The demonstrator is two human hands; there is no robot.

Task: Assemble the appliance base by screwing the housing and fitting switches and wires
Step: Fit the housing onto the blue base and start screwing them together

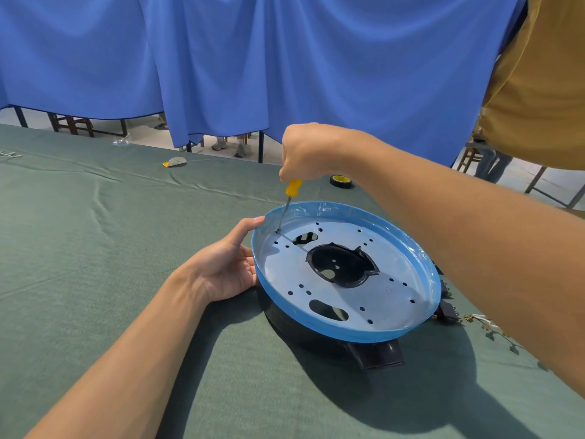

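1. Where the green cloth (95,248) covers the table, open room runs wide from 7 to 11 o'clock of the work. The far table edge lies at 12 o'clock, below a blue curtain (285,74).
2. Appliance base (348,335) sits on the cloth right of centre. It is a pale round plate with a blue rim on a black housing, and a black tab (378,354) juts out at 5 o'clock.
3. Right hand (308,152) is above the rim at 11 o'clock, fingers closed in a fist round the yellow handle of the screwdriver (292,188). The shaft slants down and the tip meets a hole just inside the rim at 10 o'clock.
4. Left hand (228,270) is at 9 o'clock and grips the rim. The thumb lies on the rim top and the fingers curl under the edge, fingertips hidden.
5. Tape roll (341,181) is at 12 o'clock, near the rim but apart from it.
6. Switches (446,312) lie just beside the rim at 3 o'clock. Wires (487,324) lie beyond them, partly hidden by the right forearm.
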